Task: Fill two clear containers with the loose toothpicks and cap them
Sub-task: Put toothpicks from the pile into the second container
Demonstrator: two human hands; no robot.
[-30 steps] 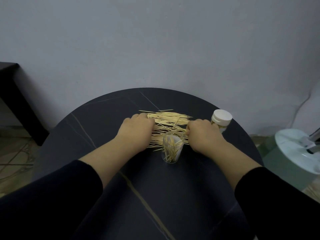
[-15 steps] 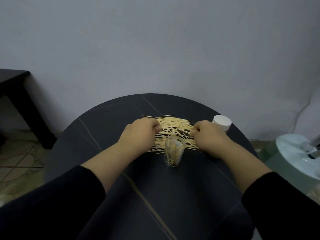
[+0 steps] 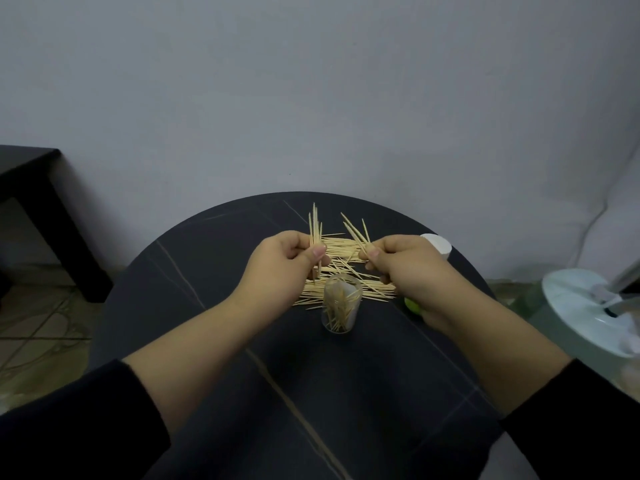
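Observation:
A pile of loose toothpicks (image 3: 341, 268) lies on the round black table (image 3: 207, 289). In front of it stands an uncapped clear container (image 3: 341, 308), partly filled with toothpicks. My left hand (image 3: 280, 265) is raised above the pile's left side, pinching a bunch of toothpicks (image 3: 314, 226) upright. My right hand (image 3: 405, 263) is raised over the right side, holding a few toothpicks (image 3: 355, 230) that fan up and to the left. A second container with a white cap (image 3: 438, 245) stands behind my right hand, mostly hidden.
A small green thing (image 3: 414, 306) peeks out from under my right wrist. A dark side table (image 3: 31, 174) stands at the left by the wall. A white round base with a cable (image 3: 585, 306) sits on the floor at the right.
Both hands were flat on the pile gathering toothpicks. They have now lifted off the table, each pinching a bunch of toothpicks. The head camera has tilted up slightly.

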